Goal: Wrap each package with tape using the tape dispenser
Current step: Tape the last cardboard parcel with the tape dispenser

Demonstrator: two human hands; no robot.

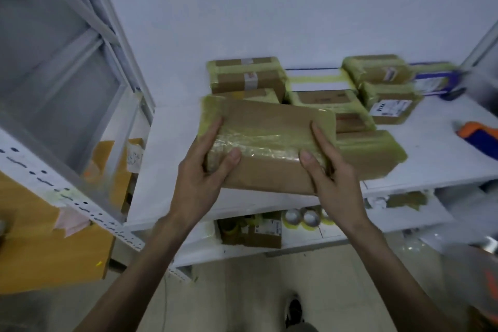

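Two hands are wrapped round the ends of a brown cardboard package (266, 143), which is held tilted above the front edge of the white shelf (444, 151). The left hand (199, 172) is curled about the package's left end, with the thumb pressed on the near taped face and the fingers laid up the side. The right hand (332, 172) is set likewise on the right end. Yellowish tape is seen across the package's middle and over its left end. The tape dispenser (478, 136), orange and blue, is laid on the shelf at the far right, well apart from both hands and partly cut off by the frame edge. Behind the held package, taped parcels are spread over the shelf. A stacked parcel (245, 75) is placed at the back left and a labelled parcel (390, 105) at the back right. A low parcel (377, 155) is found just beside the right hand, its left part hidden by the package. A flat white box (320, 82) crossed with tape is lodged between the back ones. On the lower shelf (390, 224), beneath the arms, tape rolls (301, 217) and a small carton (265, 234) are kept. A grey metal rack (67, 62) is seen at the left. Much of the scene is blurred.
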